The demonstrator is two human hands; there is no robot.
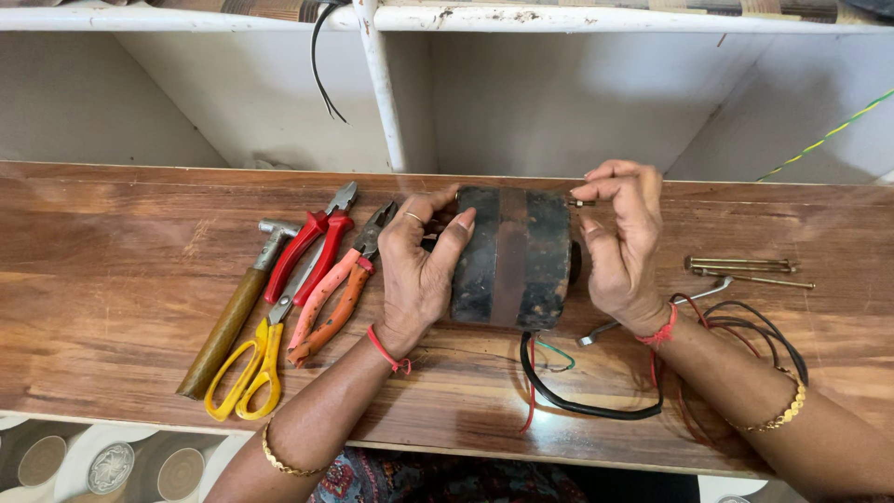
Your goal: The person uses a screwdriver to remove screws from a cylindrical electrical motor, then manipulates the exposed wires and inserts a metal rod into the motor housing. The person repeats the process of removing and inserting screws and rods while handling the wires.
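Note:
A dark, rusty cylindrical motor (514,256) lies on its side in the middle of the wooden bench (112,270). My left hand (419,270) grips its left end, thumb across the casing. At the motor's upper right end, my right hand (624,242) pinches a thin bolt (579,202) between fingertips. Black, red and green wires (587,405) trail from under the motor toward the bench's near edge.
Left of the motor lie a wooden-handled hammer (233,321), red-handled pliers (312,247), orange-handled pliers (331,303) and yellow-handled scissors (253,368). Long bolts (745,270) and a small spanner (652,312) lie to the right. White shelving (382,93) stands behind.

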